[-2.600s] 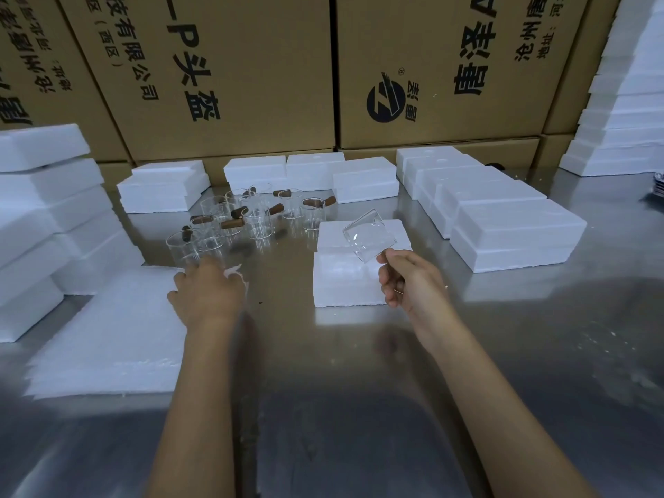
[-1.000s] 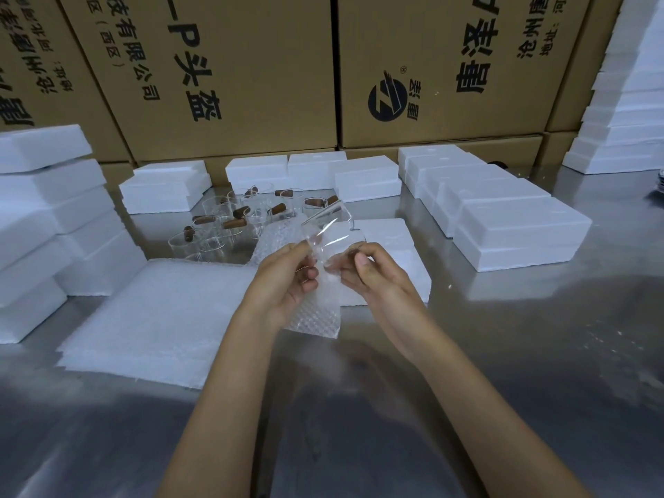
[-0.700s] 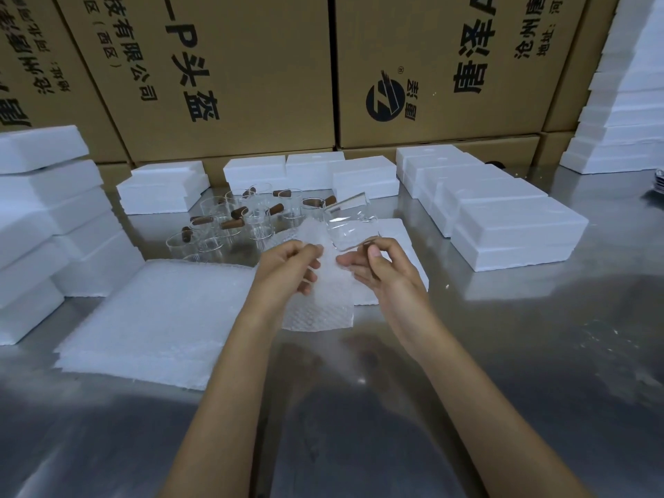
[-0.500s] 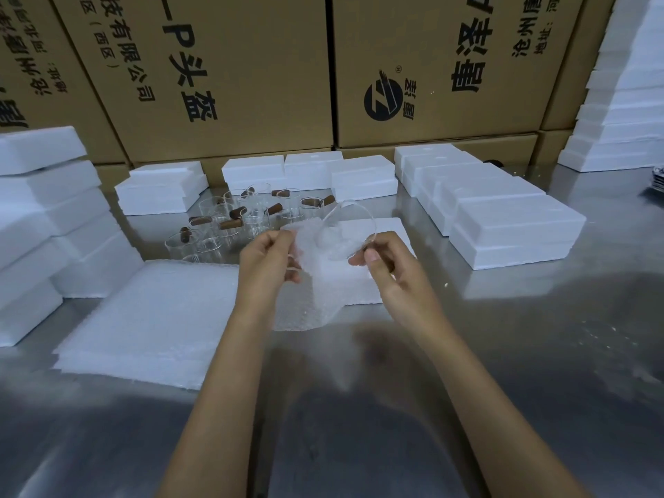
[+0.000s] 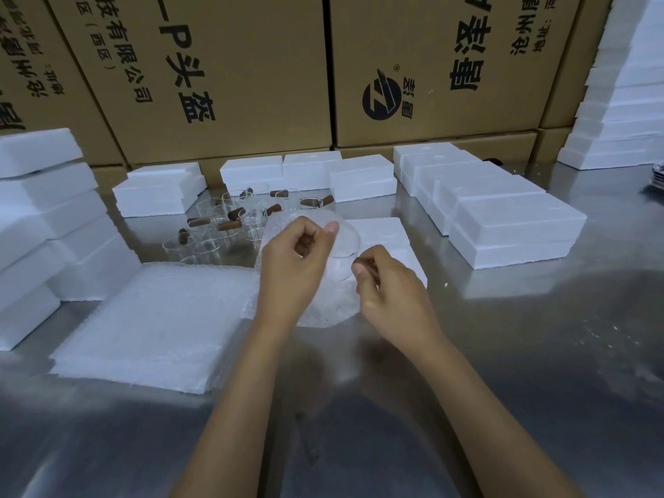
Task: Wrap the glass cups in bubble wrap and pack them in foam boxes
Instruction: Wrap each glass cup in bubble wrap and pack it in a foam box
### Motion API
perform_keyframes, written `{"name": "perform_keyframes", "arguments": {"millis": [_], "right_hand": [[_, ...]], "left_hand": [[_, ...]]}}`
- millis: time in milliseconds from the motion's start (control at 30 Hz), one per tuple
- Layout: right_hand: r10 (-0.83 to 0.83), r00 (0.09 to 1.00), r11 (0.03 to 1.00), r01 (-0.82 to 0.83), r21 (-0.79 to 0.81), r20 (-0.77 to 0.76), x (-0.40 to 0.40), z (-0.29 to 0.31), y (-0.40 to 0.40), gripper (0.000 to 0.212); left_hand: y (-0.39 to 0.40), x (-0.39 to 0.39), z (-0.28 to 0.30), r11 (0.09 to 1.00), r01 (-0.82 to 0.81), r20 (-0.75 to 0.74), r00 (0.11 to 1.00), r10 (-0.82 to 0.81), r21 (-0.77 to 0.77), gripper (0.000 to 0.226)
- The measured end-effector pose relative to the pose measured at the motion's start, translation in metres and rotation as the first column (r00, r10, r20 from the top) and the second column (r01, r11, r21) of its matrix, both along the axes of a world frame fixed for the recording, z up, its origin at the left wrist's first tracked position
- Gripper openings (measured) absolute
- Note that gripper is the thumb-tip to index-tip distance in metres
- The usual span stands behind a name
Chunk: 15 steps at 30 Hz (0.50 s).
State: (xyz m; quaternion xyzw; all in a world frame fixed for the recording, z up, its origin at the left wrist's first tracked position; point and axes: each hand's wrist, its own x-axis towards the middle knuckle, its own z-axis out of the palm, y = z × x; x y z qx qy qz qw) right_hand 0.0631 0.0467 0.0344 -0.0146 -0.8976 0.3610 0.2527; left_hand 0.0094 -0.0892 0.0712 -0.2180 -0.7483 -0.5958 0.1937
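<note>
Closest to the camera it's just two bare forearms coming up from the bottom of the frame over a shiny metal tabletop (image 5: 521, 354). Just left of the arms, lower left of centre, sits a flat stack of bubble wrap sheets (image 5: 154, 325).

Mid-frame, both hands are busy with one glass cup (image 5: 343, 246), held up off the tabletop and tilted, partly covered by a bubble wrap sheet (image 5: 323, 307) that hangs down between the wrists. The left hand (image 5: 294, 267) has its fingers curled in, thumb pressed against the wrap at the cup's upper edge. The right hand (image 5: 390, 285) has its fingers curled too, pinching at the cup's lower right side; can't tell whether it's got a handle, the glass or only wrap, since it's all clear-on-white there.

Right behind the hands there's a white foam box (image 5: 386, 235) lying flat. To the left of it, a cluster of more glass cups (image 5: 230, 224) with brown handles stands on the tabletop, close together. Right of centre is a row of closed foam boxes (image 5: 503, 213), and more foam boxes are stacked along the left edge (image 5: 39, 217) and the upper right corner (image 5: 628, 102).

Way at the back, big cardboard cartons (image 5: 233, 66) with black Chinese print fill the top of the frame.
</note>
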Motion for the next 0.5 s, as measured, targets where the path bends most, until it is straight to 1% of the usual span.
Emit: {"name": "perform_keyframes", "arguments": {"millis": [33,100,167,233,300,367,433,500], "right_hand": [[0.000,1.000,0.986,0.005,-0.168,0.030,-0.002,0.001,0.000,0.010],[0.035,0.997,0.897,0.000,-0.442,0.072,-0.004,0.004,0.001,0.013],[0.091,0.993,0.758,-0.017,-0.652,0.079,-0.006,0.007,0.002,0.022],[0.158,0.987,0.577,-0.090,-0.811,0.003,-0.005,0.012,0.004,0.031],[0.284,0.952,0.398,-0.223,-0.890,-0.112,0.000,0.017,0.005,0.035],[0.398,0.903,0.257,-0.280,-0.925,-0.163,0.003,0.020,0.007,0.042],[0.461,0.874,0.188,-0.265,-0.946,-0.153,0.004,0.023,0.007,0.042],[0.511,0.847,0.115,-0.239,-0.964,-0.149,0.003,0.022,0.007,0.037]], "left_hand": [[0.003,0.003,0.000,1.000,0.023,0.000,1.000,-0.023,-0.020,0.034],[0.010,0.008,0.002,0.996,0.083,0.031,0.996,-0.082,-0.042,0.035],[0.016,0.013,0.002,0.981,0.191,0.105,0.977,-0.187,-0.032,0.037],[0.022,0.018,0.000,0.946,0.323,0.199,0.927,-0.317,0.004,0.039],[0.026,0.023,-0.001,0.907,0.419,0.291,0.865,-0.409,0.030,0.039],[0.027,0.025,0.001,0.882,0.468,0.350,0.817,-0.458,0.062,0.040],[0.024,0.024,0.003,0.847,0.517,0.404,0.754,-0.519,0.122,0.043],[0.020,0.025,0.003,0.770,0.615,0.462,0.641,-0.613,0.167,0.043]]}}
